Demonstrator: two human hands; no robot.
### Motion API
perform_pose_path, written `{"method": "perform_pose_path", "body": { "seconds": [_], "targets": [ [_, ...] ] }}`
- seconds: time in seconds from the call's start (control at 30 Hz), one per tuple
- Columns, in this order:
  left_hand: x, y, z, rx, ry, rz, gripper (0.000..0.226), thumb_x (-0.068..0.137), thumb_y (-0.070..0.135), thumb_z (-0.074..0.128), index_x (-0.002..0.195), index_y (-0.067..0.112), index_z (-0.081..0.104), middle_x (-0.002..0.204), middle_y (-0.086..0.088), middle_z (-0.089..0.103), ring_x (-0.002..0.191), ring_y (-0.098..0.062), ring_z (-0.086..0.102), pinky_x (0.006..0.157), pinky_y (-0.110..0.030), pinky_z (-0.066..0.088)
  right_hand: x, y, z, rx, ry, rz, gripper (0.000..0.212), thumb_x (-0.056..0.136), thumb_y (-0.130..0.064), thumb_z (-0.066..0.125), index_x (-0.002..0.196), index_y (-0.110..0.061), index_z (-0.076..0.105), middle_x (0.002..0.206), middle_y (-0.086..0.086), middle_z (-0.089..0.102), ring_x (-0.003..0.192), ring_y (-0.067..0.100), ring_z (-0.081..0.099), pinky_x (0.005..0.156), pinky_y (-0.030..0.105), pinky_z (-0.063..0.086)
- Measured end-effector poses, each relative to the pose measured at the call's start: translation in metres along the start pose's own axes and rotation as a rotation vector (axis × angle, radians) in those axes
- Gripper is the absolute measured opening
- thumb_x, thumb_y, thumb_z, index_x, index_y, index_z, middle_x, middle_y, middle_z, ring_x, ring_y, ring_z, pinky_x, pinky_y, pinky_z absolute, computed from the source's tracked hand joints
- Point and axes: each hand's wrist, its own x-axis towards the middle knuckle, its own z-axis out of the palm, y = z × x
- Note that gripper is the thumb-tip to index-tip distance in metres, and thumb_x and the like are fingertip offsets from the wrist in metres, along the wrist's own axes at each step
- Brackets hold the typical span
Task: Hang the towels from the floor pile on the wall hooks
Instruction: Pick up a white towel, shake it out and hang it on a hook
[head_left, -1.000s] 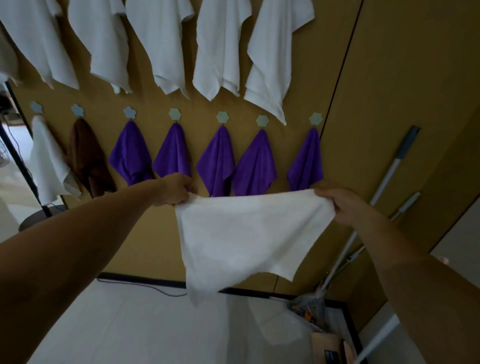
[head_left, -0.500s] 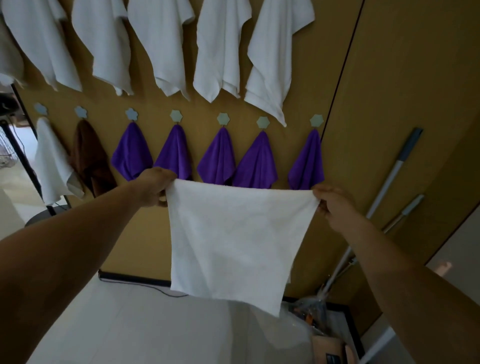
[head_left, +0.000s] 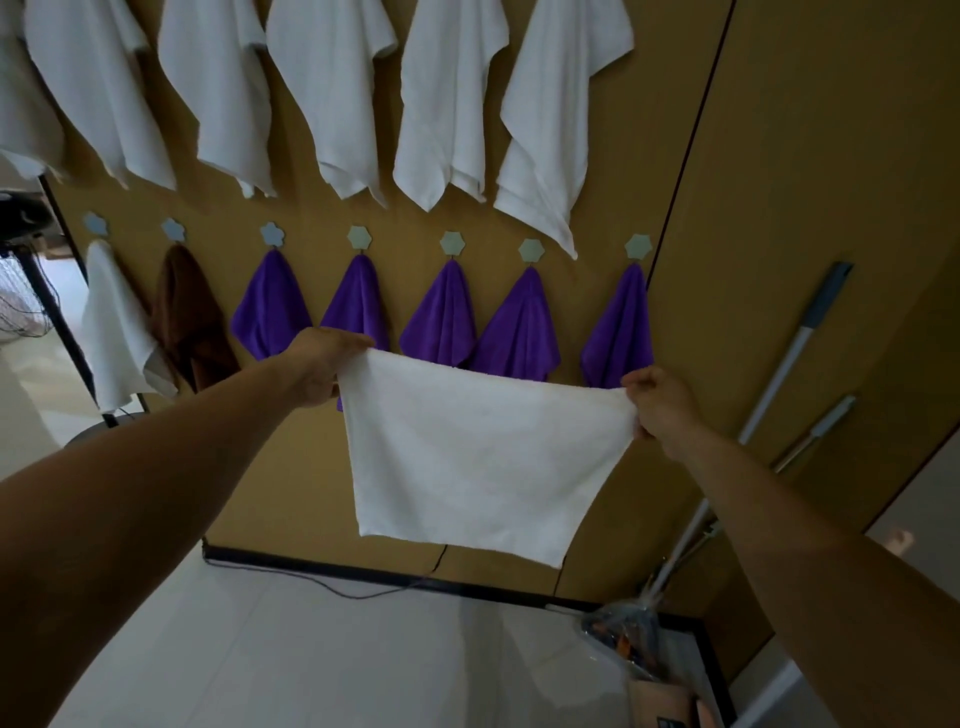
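Note:
I hold a white towel (head_left: 478, 457) spread flat in front of the wall. My left hand (head_left: 317, 366) pinches its upper left corner and my right hand (head_left: 662, 402) pinches its upper right corner. The towel hangs below the lower row of wall hooks (head_left: 451, 243), each carrying a towel: several purple towels (head_left: 441, 317), a brown towel (head_left: 187, 312) and a white towel (head_left: 111, 332) at the left. Above them hangs a row of white towels (head_left: 447, 104). The floor pile is out of view.
A mop handle (head_left: 789, 364) and a second pole (head_left: 815, 431) lean against the wooden wall at the right. A plastic bag (head_left: 623, 634) and a box sit in the floor corner. A black cable (head_left: 322, 582) runs along the baseboard. A fan stand (head_left: 31, 291) is at the left.
The towel went from sagging and crumpled to stretched flat between my hands. Its top edge now slackens slightly and my hands sit a little lower against the purple towels.

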Motion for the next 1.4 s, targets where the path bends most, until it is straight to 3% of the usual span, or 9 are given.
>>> {"method": "perform_pose_path", "body": {
  "seconds": [0.17,0.4,0.53,0.7,0.87,0.93,1.03,1.2,1.4],
  "targets": [
    [0.0,0.004,0.007,-0.01,0.033,0.028,0.014,0.076,0.014,0.077,0.085,0.011,0.066,0.097,-0.006,0.061,0.093,-0.023,0.059,0.063,-0.034,0.048,0.007,-0.006,-0.003,0.068,0.011,0.033,0.025,0.096,-0.004,0.045,0.114,-0.003,0.063,0.111,0.011,0.059,0.083,0.019,0.054,0.059,0.031,0.045],
    [-0.007,0.013,0.007,0.37,-0.314,0.026,0.023,0.069,0.006,0.077,0.091,0.005,0.07,0.098,-0.008,0.066,0.1,-0.028,0.059,0.1,-0.043,0.043,0.003,-0.022,-0.026,-0.145,-0.31,0.02,0.039,0.072,-0.044,0.081,0.094,-0.014,0.068,0.089,0.0,0.067,0.079,0.016,0.063,0.062,0.027,0.046],
    [-0.012,0.019,0.018,0.689,-0.293,0.191,0.023,0.072,0.015,0.08,0.087,0.009,0.065,0.093,-0.004,0.063,0.087,-0.021,0.06,0.08,-0.034,0.05,0.008,-0.027,-0.042,-0.25,-0.398,-0.018,0.05,0.055,-0.032,0.093,0.097,-0.018,0.068,0.099,0.0,0.068,0.087,0.016,0.066,0.064,0.026,0.053],
    [-0.014,0.029,0.041,0.727,-0.145,0.344,0.032,0.08,0.027,0.074,0.096,0.004,0.059,0.089,-0.005,0.056,0.078,-0.017,0.053,0.061,-0.025,0.042,0.021,-0.028,-0.051,-0.294,-0.171,-0.116,0.041,0.067,-0.039,0.086,0.089,-0.011,0.067,0.089,0.004,0.067,0.078,0.015,0.063,0.078,0.039,0.054],
    [-0.032,0.054,0.081,0.761,0.102,0.575,0.024,0.085,0.03,0.061,0.067,0.016,0.052,0.096,-0.019,0.059,0.094,-0.036,0.056,0.077,-0.044,0.051,0.036,-0.048,-0.063,-0.286,0.037,-0.223,0.02,0.079,-0.034,0.074,0.074,-0.018,0.062,0.078,0.0,0.06,0.066,0.01,0.054,0.056,0.026,0.042],
    [-0.039,0.063,0.102,0.616,0.13,0.714,0.027,0.084,0.025,0.058,0.062,0.012,0.051,0.076,-0.014,0.057,0.077,-0.031,0.056,0.064,-0.037,0.048,0.04,-0.058,-0.066,-0.251,0.151,-0.315,0.023,0.081,-0.027,0.071,0.067,-0.017,0.056,0.076,-0.004,0.05,0.064,0.005,0.046,0.054,0.025,0.036],
    [-0.048,0.08,0.131,0.302,0.098,0.658,0.021,0.086,0.025,0.059,0.1,0.011,0.063,0.091,-0.002,0.062,0.088,-0.021,0.059,0.068,-0.028,0.046,0.045,-0.071,-0.074,-0.115,0.249,-0.397,0.031,0.082,-0.022,0.068,0.062,-0.018,0.045,0.069,-0.007,0.043,0.059,0.004,0.041,0.05,0.024,0.032],
    [-0.054,0.104,0.16,0.247,0.164,0.666,0.011,0.078,0.03,0.051,0.088,0.024,0.049,0.1,-0.01,0.061,0.093,-0.03,0.061,0.085,-0.048,0.053,0.057,-0.086,-0.094,0.148,0.242,-0.414,0.014,0.087,-0.008,0.058,0.101,-0.013,0.057,0.095,0.0,0.057,0.079,0.011,0.053,0.068,0.024,0.044],
    [-0.071,0.119,0.209,0.214,0.17,0.756,0.016,0.092,0.01,0.042,0.097,0.016,0.056,0.078,0.014,0.046,0.071,-0.004,0.046,0.053,-0.003,0.038,0.074,-0.093,-0.114,0.07,0.058,-0.354,0.012,0.088,-0.027,0.058,0.08,-0.018,0.062,0.081,-0.004,0.06,0.077,0.016,0.056,0.061,0.027,0.04]
  ]
}}
